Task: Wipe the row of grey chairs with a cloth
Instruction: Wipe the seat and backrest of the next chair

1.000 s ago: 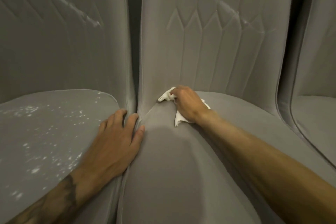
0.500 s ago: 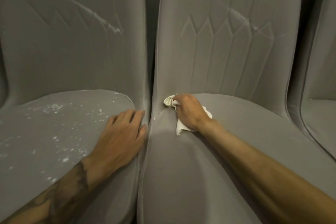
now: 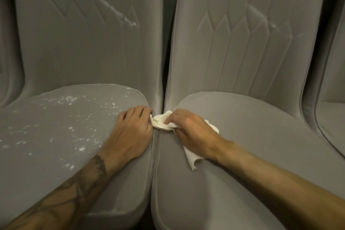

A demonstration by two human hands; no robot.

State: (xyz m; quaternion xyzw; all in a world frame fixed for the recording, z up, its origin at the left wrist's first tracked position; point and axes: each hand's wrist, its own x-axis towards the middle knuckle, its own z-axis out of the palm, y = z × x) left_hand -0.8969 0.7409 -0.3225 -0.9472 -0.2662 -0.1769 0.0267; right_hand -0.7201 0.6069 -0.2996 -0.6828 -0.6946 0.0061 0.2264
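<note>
Two grey upholstered chairs stand side by side. The left chair's seat (image 3: 56, 136) is speckled with white dust, and a white streak crosses its backrest (image 3: 119, 15). The right chair's seat (image 3: 261, 127) looks plain grey. My right hand (image 3: 190, 129) grips a bunched white cloth (image 3: 160, 122) at the seat's left rear edge, by the gap between the chairs; a loose corner of the cloth trails under my wrist. My left hand (image 3: 132, 132) lies flat on the right edge of the left seat, fingers curled toward the gap and touching the cloth.
A third grey chair (image 3: 332, 117) shows at the right edge and part of another chair (image 3: 7, 61) at the far left. The right backrest (image 3: 252, 33) has stitched diamond seams and a faint white streak.
My right hand has slid the cloth left into the gap between the chairs. The view has shifted, bringing the gap to the centre. My left hand stays on the left seat's edge.
</note>
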